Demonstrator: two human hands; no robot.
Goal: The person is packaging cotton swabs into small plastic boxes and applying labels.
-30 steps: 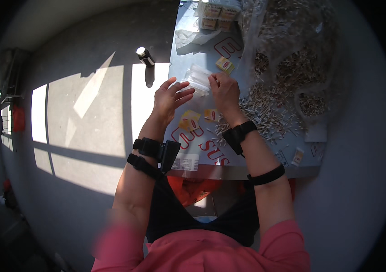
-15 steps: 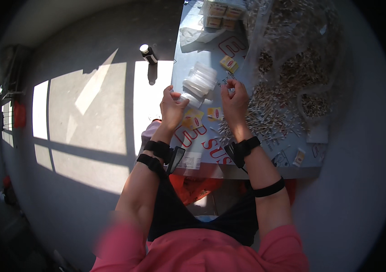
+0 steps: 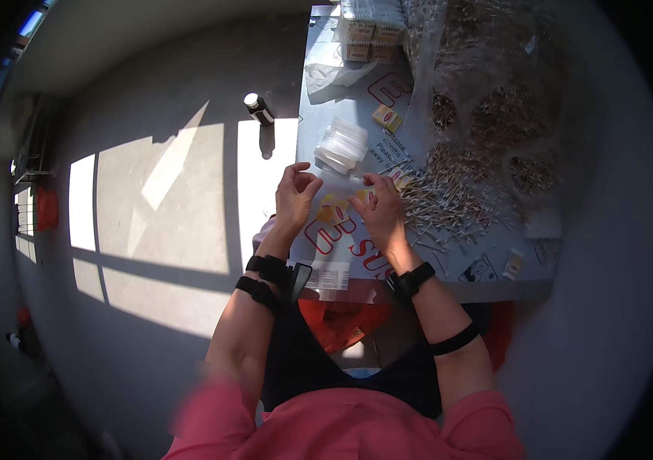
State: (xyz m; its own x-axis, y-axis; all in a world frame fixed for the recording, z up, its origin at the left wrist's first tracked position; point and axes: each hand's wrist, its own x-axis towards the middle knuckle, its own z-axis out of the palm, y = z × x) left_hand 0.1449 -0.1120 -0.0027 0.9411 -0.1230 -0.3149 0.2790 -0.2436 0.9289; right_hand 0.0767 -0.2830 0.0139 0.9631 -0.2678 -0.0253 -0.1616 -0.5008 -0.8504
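Between my two hands is a small clear plastic bag (image 3: 336, 184), held up over the table's near left part. My left hand (image 3: 294, 201) pinches its left edge with thumb and fingers. My right hand (image 3: 383, 211) has its fingers closed at the bag's right edge. Just beyond lies a stack of similar clear bags (image 3: 342, 144). Under and beside the hands are yellow-and-white printed cards (image 3: 333, 210), partly hidden by the bag and fingers. A loose heap of cotton swabs (image 3: 449, 195) spreads to the right of my right hand.
A large clear sack of cotton swabs (image 3: 495, 107) fills the far right. Packed swab boxes (image 3: 372, 34) stand at the back, near a crumpled plastic sheet (image 3: 338, 77). A small yellow box (image 3: 386, 118) lies midway. A dark bottle (image 3: 260, 110) stands on the floor at left.
My right hand has moved left and nearer to me, meeting the left hand at the bag. A clear bag now spans both hands, away from the stack.
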